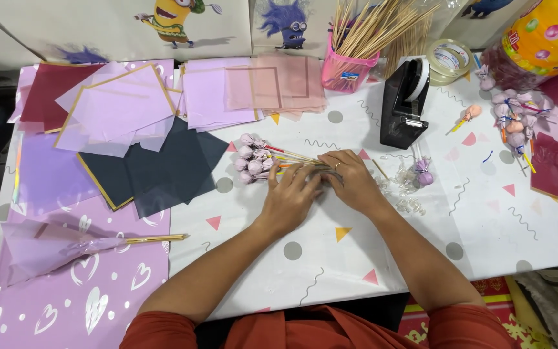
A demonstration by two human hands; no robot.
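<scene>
A bundle of wrapped lollipops on sticks (254,162) lies on the white patterned tablecloth (421,232), their lilac-wrapped heads pointing left. My left hand (290,197) and my right hand (352,179) are both closed around the sticks of the bundle, side by side, the right one wearing a ring. The stick ends are hidden under my fingers. One single wrapped lollipop (423,175) lies just right of my right hand, beside scraps of clear tape (405,197).
Stacks of pink, lilac, maroon and dark wrapping sheets (156,123) fill the left and back. A wrapped paper cone on a stick (59,249) lies at the left. A black tape dispenser (405,103), a pink cup of skewers (349,61) and more lollipops (518,116) stand behind.
</scene>
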